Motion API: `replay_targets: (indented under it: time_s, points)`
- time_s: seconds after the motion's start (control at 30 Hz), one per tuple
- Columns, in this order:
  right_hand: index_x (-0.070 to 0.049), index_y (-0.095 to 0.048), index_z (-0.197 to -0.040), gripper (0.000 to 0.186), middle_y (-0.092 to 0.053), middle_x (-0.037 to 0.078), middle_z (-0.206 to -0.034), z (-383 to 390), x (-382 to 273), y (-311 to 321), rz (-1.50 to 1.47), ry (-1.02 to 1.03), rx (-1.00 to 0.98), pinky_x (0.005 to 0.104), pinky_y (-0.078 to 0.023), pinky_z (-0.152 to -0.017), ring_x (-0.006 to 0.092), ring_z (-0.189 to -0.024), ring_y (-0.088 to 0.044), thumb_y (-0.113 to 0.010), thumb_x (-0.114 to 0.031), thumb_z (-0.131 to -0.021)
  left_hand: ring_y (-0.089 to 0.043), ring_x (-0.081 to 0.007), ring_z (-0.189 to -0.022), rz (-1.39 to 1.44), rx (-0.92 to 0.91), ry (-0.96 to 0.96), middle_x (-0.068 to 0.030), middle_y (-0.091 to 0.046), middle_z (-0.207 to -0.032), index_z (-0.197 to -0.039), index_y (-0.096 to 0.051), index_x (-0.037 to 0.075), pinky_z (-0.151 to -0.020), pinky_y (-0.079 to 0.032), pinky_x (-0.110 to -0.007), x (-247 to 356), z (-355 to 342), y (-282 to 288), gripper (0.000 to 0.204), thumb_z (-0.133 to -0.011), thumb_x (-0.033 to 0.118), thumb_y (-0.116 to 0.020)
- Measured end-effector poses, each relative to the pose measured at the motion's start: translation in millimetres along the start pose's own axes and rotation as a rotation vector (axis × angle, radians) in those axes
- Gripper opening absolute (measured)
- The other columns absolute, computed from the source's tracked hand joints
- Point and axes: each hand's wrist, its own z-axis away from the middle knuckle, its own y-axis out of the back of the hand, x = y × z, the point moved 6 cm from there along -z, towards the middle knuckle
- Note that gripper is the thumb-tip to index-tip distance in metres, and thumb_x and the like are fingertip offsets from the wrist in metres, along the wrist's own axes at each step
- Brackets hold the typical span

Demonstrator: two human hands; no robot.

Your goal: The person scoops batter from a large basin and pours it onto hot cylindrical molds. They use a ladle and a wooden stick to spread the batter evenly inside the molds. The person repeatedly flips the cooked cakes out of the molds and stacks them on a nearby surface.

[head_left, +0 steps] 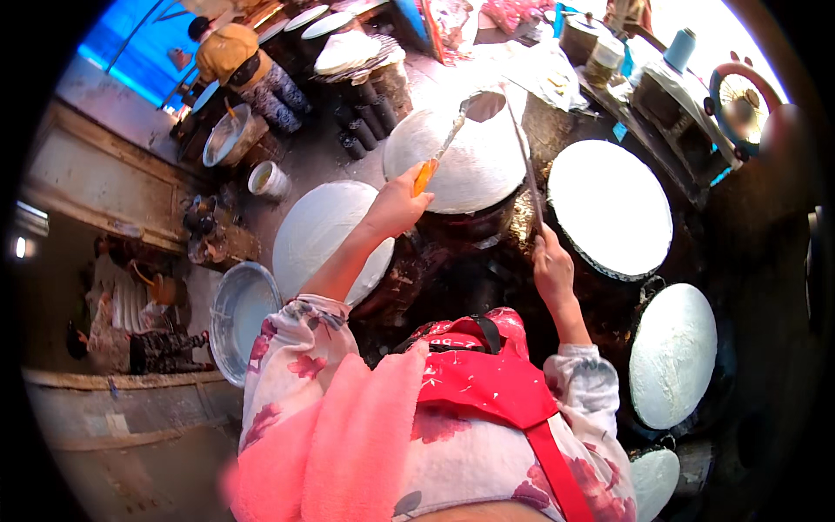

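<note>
Amid white discs (470, 170), reaching forward two-handed. Clasping tool (450, 137) in left hand (398, 205), slanted away rightward, and stick (527, 150) in right hand (554, 268), slanted away leftward.

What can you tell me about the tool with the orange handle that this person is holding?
The slim, orange-handled tool has a short, smooth-looking grip and a narrow greyish shaft that looks like metal, blotched with white. The person's left hand is closed around the grip. The tool slants away and slightly rightward over a large round white surface, its far end beside a dark brownish patch. Whether its tip touches anything is unclear.
</note>
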Motion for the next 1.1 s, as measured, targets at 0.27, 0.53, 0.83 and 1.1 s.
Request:
replay_targets:
  time_s: [0.27,0.53,0.83,1.1]
  points:
    - [-0.008,-0.055,-0.114,0.028,-0.063,0.023,-0.080,-78.6,26.7,25.3,0.305,-0.041,-0.194,0.0482,-0.048,-0.069,0.0408,-0.077,-0.061,-0.042,-0.023,-0.095,-0.059,-0.0430,-0.090,-0.483,-0.001,-0.068,-0.0271,-0.062,-0.094,-0.139,-0.036,0.010,-0.080,-0.046,-0.048,28.0,-47.1,-35.6,0.061,-0.083,0.019,-0.060]
    - [-0.005,-0.055,-0.095,0.022,-0.057,0.013,-0.064,-79.3,96.7,1.2,-0.241,-0.330,-0.231,0.0370,-0.043,-0.051,0.0268,-0.054,-0.055,-0.043,-0.023,-0.095,-0.059,-0.0437,-0.091,-0.374,-0.040,-0.101,-0.0283,-0.062,-0.095,-0.138,-0.037,0.009,-0.081,-0.047,-0.046,13.0,-55.9,-50.2,0.062,-0.082,0.019,-0.062]
    - [-0.005,-0.053,-0.097,0.023,-0.049,0.001,-0.056,-49.6,87.6,-49.2,-0.859,-0.678,-0.149,0.0230,-0.033,-0.033,0.0081,-0.037,-0.041,-0.042,-0.025,-0.098,-0.051,-0.0124,-0.051,0.302,-0.209,0.094,-0.0042,-0.057,-0.076,-0.137,-0.041,0.008,-0.048,-0.044,-0.027,-7.9,-68.7,-68.6,0.056,-0.085,0.016,-0.062]
    - [-0.005,-0.056,-0.100,0.025,-0.049,0.003,-0.056,-20.4,97.9,-103.3,-0.692,-0.759,-0.002,0.0278,-0.037,-0.035,0.0109,-0.037,-0.044,-0.042,-0.026,-0.097,-0.059,-0.0230,-0.059,0.206,-0.098,0.083,-0.0161,-0.064,-0.088,-0.137,-0.042,0.010,-0.058,-0.049,-0.033,-23.0,-99.4,-99.1,0.061,-0.081,0.020,-0.064]
